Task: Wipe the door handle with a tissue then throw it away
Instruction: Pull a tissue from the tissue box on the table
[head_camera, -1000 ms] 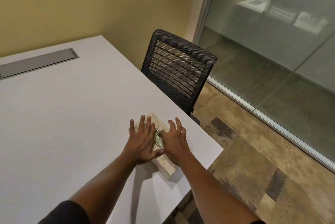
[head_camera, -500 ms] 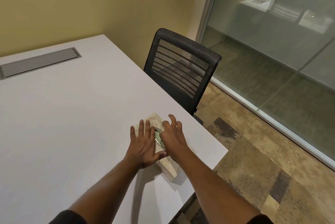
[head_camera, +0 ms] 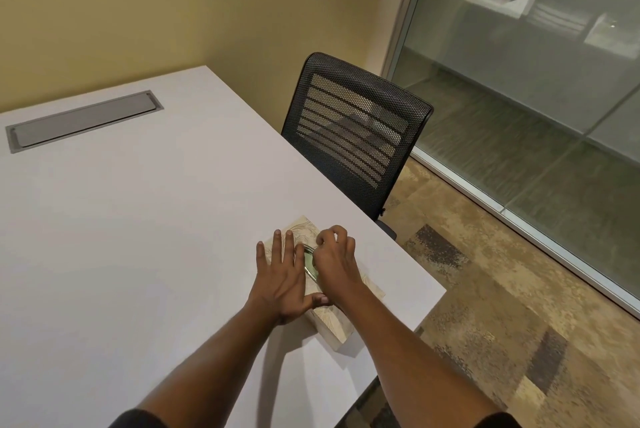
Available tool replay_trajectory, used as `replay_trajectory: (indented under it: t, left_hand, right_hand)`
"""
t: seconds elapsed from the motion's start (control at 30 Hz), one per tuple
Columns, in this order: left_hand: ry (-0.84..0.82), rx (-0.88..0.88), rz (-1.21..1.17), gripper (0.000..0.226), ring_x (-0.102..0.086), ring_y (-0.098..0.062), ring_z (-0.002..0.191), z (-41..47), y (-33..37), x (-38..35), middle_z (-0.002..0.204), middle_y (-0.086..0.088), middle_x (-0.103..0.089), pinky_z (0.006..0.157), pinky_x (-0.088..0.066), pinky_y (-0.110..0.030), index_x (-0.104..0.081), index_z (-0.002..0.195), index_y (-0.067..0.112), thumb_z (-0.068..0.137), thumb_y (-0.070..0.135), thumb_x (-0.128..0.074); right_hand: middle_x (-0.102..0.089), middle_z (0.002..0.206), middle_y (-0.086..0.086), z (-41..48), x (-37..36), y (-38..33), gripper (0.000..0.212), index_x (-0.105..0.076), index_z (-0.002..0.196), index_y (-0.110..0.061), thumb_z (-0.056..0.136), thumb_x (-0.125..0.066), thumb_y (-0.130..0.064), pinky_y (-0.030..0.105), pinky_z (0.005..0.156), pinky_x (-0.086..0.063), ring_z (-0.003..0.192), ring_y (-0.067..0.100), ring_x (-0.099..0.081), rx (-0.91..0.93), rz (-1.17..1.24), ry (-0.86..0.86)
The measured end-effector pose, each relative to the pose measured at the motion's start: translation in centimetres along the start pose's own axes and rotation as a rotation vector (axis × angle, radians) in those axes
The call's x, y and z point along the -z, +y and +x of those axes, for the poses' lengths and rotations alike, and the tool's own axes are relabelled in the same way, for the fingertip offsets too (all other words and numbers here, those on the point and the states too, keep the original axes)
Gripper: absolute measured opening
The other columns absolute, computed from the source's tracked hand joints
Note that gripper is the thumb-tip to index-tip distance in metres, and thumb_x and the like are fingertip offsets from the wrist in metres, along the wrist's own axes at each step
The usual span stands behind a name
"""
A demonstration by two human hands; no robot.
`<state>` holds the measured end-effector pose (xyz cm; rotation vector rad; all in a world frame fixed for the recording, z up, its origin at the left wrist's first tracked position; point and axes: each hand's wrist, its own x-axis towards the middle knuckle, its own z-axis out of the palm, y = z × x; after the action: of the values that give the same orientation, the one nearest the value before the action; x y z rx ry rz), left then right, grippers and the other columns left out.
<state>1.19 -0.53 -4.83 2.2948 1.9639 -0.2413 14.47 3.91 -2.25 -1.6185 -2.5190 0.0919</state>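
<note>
On the far left of the white worktop (head_camera: 145, 220), a grey cable hatch (head_camera: 83, 121) sits flush with the surface. Near the worktop's right front corner lies a patterned tissue box (head_camera: 332, 323), flat and angled to the edge. My left hand (head_camera: 285, 280) rests flat on the box's left half, fingers spread, thumb across its near end. My right hand (head_camera: 334, 261) sits just beside it over the box's oval opening, fingers curled and pinched together; whether they hold a tissue, I cannot tell. Right of the worktop stands a black mesh-back chair (head_camera: 356, 137). Further right, a frosted glass partition (head_camera: 540, 81) meets patterned carpet (head_camera: 519, 323).
</note>
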Motion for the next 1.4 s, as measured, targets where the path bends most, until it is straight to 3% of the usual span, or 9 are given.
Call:
replay_trajectory:
  t: [0.3,0.47,0.6,0.7,0.87,1.03,1.17,1.3,1.4]
  left_hand:
    - [-0.009,0.009,0.002,0.133,0.026,-0.045,0.146,0.0,0.0,0.2,0.162,-0.024,0.018,0.115,0.007,-0.068,0.007,0.156,0.005,0.063,0.100,0.010]
    - [-0.012,0.008,0.000,0.136,0.028,-0.045,0.146,0.0,0.1,0.3,0.161,-0.024,0.020,0.115,0.009,-0.068,0.009,0.155,0.005,0.058,0.099,0.016]
    - [-0.004,0.005,-0.012,0.137,0.026,-0.045,0.146,0.0,0.0,0.1,0.161,-0.024,0.020,0.115,0.010,-0.068,0.008,0.156,0.005,0.058,0.101,0.015]
    - [-0.007,0.003,-0.006,0.135,0.026,-0.045,0.146,0.1,-0.1,-0.1,0.160,-0.023,0.021,0.115,0.010,-0.068,0.008,0.156,0.006,0.059,0.100,0.014]
    - [-0.035,-0.003,0.041,0.130,0.022,-0.046,0.147,0.1,0.0,0.5,0.162,-0.025,0.015,0.116,0.003,-0.070,0.003,0.157,0.004,0.066,0.098,0.005]
    - [-0.037,-0.103,0.117,0.130,0.022,-0.046,0.147,-0.1,0.4,3.2,0.162,-0.026,0.014,0.115,0.001,-0.071,-0.001,0.156,0.003,0.066,0.095,0.006]
    - [0.014,-0.272,0.087,0.130,0.018,-0.042,0.149,0.7,3.7,7.4,0.162,-0.017,0.017,0.116,0.010,-0.066,-0.005,0.159,0.012,0.062,0.097,0.010]
    - [0.176,-0.521,0.078,0.120,-0.027,-0.043,0.147,0.4,9.3,12.4,0.157,-0.021,-0.034,0.114,-0.022,-0.066,-0.049,0.143,0.003,0.077,0.094,-0.007]
    - [0.235,-0.673,-0.007,0.105,-0.037,-0.040,0.143,-0.1,13.9,15.0,0.149,-0.020,-0.047,0.117,-0.029,-0.060,-0.056,0.134,0.000,0.086,0.085,-0.019]
  right_hand:
    - [-0.055,0.100,0.011,-0.4,-0.6,0.3,0.046,-0.059,0.074,-0.009,0.039,-0.089,-0.007,0.037,0.069,-0.040,0.100,0.027,-0.038,-0.020,0.077,0.050]
    - [-0.056,0.101,0.011,-0.9,-0.8,0.3,0.021,-0.059,0.089,-0.008,0.073,-0.069,-0.001,0.031,0.072,-0.046,0.096,0.025,-0.045,-0.051,0.178,0.175]
    - [-0.056,0.090,0.010,-1.8,0.5,0.4,0.005,-0.053,0.089,-0.009,0.086,-0.051,-0.011,0.025,0.061,-0.040,0.078,0.019,-0.049,-0.112,0.441,0.230]
    - [-0.057,0.086,0.008,-2.5,2.4,0.4,0.007,-0.047,0.088,-0.017,0.087,-0.040,-0.019,0.031,0.060,-0.052,0.073,0.019,-0.054,-0.237,0.668,0.225]
    - [-0.051,0.078,-0.007,-3.2,6.0,1.4,0.019,-0.046,0.086,-0.020,0.093,-0.045,-0.002,0.006,0.056,-0.046,0.069,0.001,-0.054,-0.424,0.873,0.395]
    - [-0.051,0.076,-0.007,-4.9,9.6,3.1,0.031,-0.046,0.078,-0.030,0.099,-0.041,-0.007,0.010,0.058,-0.045,0.067,-0.006,-0.050,-0.566,1.061,0.516]
    - [-0.055,0.083,-0.001,-7.4,12.7,4.9,0.029,-0.051,0.081,-0.027,0.100,-0.040,-0.008,0.024,0.068,-0.052,0.076,0.008,-0.055,-0.668,1.257,0.566]
    - [-0.057,0.078,0.010,-11.5,16.4,6.9,0.038,-0.054,0.069,-0.022,0.098,-0.038,-0.002,0.026,0.062,-0.050,0.072,0.017,-0.054,-0.660,1.384,0.614]
    - [-0.054,0.073,0.012,-15.5,19.1,8.4,0.045,-0.055,0.063,-0.023,0.098,-0.039,0.001,0.034,0.065,-0.048,0.069,0.022,-0.050,-0.671,1.474,0.667]
